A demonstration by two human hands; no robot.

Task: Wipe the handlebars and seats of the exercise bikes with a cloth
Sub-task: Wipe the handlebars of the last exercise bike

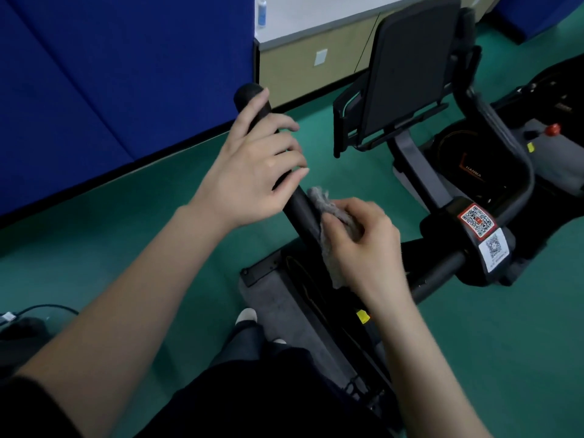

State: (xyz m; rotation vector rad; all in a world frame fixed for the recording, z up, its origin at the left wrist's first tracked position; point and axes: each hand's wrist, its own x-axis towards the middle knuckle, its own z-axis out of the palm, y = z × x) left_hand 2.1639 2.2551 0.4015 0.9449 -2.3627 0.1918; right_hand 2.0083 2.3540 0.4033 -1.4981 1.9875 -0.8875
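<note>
A black exercise-bike handlebar (298, 205) rises diagonally to its rounded end at upper centre. My left hand (252, 165) rests on the upper part of the bar, its fingers reaching straight across it and the thumb lying along it. Just below, my right hand (366, 245) grips a grey cloth (324, 202) wrapped against the bar's lower stretch. The cloth's loose end hangs under my palm. The bike's dark console panel (407, 74) stands upright behind. The other handlebar arm (508, 143) curves at the right. No seat is in view.
Two QR-code stickers (483, 232) sit on the handlebar clamp. The bike's grey base (278, 298) lies below, by my shoe (246, 316). Another machine with a red knob (553, 129) stands at right. Blue wall padding (94, 90) and green floor (158, 216) surround it; a cable (41, 308) lies left.
</note>
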